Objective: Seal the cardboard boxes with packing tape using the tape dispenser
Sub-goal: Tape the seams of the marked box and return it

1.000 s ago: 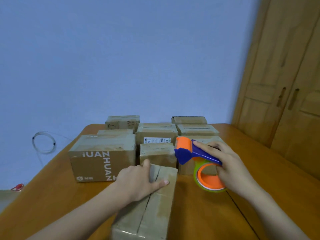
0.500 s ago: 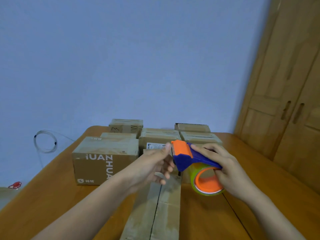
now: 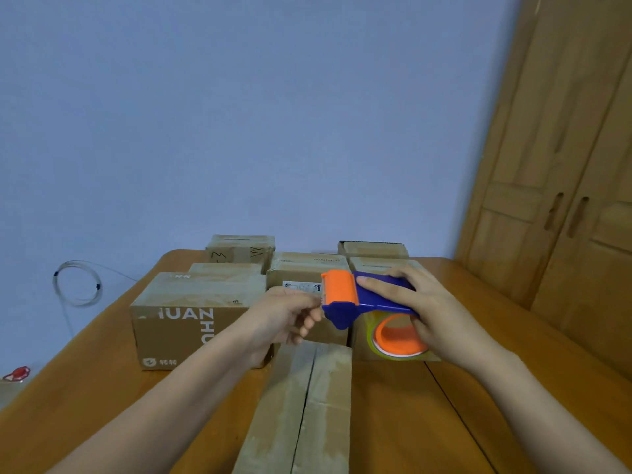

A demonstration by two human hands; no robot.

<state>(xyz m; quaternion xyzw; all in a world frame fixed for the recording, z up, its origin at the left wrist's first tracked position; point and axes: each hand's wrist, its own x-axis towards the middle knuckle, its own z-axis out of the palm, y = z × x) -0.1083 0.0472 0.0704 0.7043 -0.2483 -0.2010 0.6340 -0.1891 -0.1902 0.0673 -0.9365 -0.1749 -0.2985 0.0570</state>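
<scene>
Head view of a wooden table (image 3: 102, 388) against a blue wall. Lower centre: the nearest cardboard box (image 3: 307, 412), long and narrow, its two top flaps meeting along an untaped centre seam that runs away from the viewer. Just above its far end, the right hand (image 3: 427, 313) grips a blue and orange tape dispenser (image 3: 355, 299), fingers curled over the blue handle and thumb below, beside the orange-cored roll of clear tape (image 3: 396, 336). The left hand (image 3: 287, 316) meets the dispenser's orange front end with fingers bent inward, fingertips pinched together at its edge (whether they hold the tape's free end cannot be told, the film being too thin to see). Both hands are raised clear of the near box.

Centre of the frame, behind the hands: a cluster of further cardboard boxes, the largest printed "HUAN" in white (image 3: 191, 316), another bearing a white shipping label (image 3: 302, 287). Left edge: a coil of clear tubing (image 3: 77, 283) against the wall and a small red object (image 3: 17, 373). Right: a wooden wardrobe (image 3: 564, 165) with recessed handles.
</scene>
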